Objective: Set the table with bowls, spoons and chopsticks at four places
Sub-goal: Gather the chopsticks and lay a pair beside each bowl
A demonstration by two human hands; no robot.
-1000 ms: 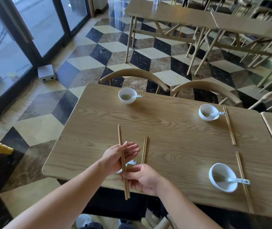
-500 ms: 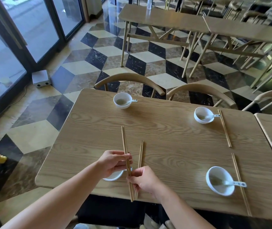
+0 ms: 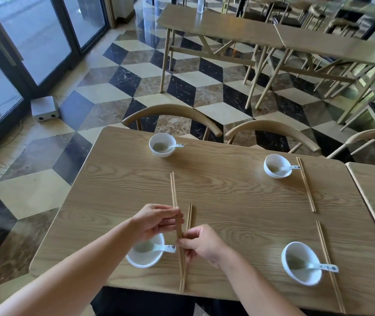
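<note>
— What's held?
— The left hand (image 3: 157, 221) grasps the held chopsticks (image 3: 173, 190) over the near bowl (image 3: 145, 261). The right hand (image 3: 202, 245) pinches them lower down, I think.
— What crowds them?
— A second pair (image 3: 190, 215) lies just beside on the table (image 3: 227, 201), partly under the right hand. The bowl's spoon (image 3: 167, 248) points at them.

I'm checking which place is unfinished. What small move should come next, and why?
Probably lift the chopsticks pinched by the left hand and right hand toward the far left bowl, to lie at its right. Only that bowl lacks a pair; another pair already lies beside the near left bowl.
</note>
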